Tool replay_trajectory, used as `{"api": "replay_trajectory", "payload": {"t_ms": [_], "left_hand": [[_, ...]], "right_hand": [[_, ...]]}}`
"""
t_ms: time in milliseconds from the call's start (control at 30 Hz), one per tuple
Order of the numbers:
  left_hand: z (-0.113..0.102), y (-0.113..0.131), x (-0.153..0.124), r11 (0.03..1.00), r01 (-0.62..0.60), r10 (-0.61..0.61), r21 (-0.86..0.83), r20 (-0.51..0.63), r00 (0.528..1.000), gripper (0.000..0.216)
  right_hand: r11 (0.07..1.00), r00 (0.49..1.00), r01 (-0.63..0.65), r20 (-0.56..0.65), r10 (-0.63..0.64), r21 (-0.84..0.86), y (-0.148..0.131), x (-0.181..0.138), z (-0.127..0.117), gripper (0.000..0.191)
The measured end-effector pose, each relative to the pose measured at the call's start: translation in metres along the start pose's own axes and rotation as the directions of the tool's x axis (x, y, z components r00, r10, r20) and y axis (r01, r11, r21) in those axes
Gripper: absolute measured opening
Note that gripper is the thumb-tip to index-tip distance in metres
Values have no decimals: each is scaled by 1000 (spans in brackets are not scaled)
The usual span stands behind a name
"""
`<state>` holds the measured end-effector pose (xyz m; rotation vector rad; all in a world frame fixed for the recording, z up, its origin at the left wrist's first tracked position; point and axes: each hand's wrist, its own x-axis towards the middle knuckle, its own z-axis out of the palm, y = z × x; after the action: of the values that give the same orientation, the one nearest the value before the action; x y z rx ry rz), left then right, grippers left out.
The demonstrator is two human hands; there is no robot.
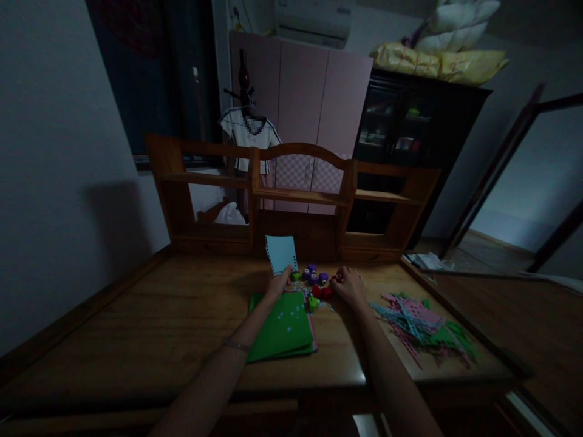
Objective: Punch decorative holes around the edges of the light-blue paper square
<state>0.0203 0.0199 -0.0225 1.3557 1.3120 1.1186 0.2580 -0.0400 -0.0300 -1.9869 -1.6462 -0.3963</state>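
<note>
A light blue sheet of paper point(281, 254) with small holes punched along its edges is tilted up at the middle of the desk. My left hand point(279, 284) is closed on its lower edge, thumb on top. My right hand point(350, 285) has its fingers curled around a small dark red craft punch point(337, 278), mostly covered by them. Between the hands lie several purple craft punches point(312, 268), red ones point(321, 292) and a green one point(312, 303). Another green punch point(296, 276) sits beside my left hand. Tiny paper bits are scattered around them.
Green paper sheets point(280, 328) with pink beneath lie under my left forearm. A heap of pink, blue and green punched paper strips point(426, 325) is at the right. A wooden shelf unit point(300, 195) rises along the back of the desk point(173, 315).
</note>
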Motion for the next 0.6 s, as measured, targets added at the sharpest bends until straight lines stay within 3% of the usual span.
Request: {"api": "replay_trajectory", "payload": {"t_ms": [100, 233, 600], "left_hand": [[-1, 1, 0, 999, 43, -44, 28, 31, 999, 50], [0, 1, 1, 1000, 3, -5, 24, 49, 999, 46], [9, -6, 5, 986, -106, 100, -131, -55, 993, 32]], "right_hand": [[1000, 1000, -6, 0, 6, -9, 0, 0, 1, 20], [1000, 1000, -2, 12, 2, -7, 0, 0, 0, 20], [1000, 1000, 22, 8, -22, 4, -2, -1, -4, 20]]}}
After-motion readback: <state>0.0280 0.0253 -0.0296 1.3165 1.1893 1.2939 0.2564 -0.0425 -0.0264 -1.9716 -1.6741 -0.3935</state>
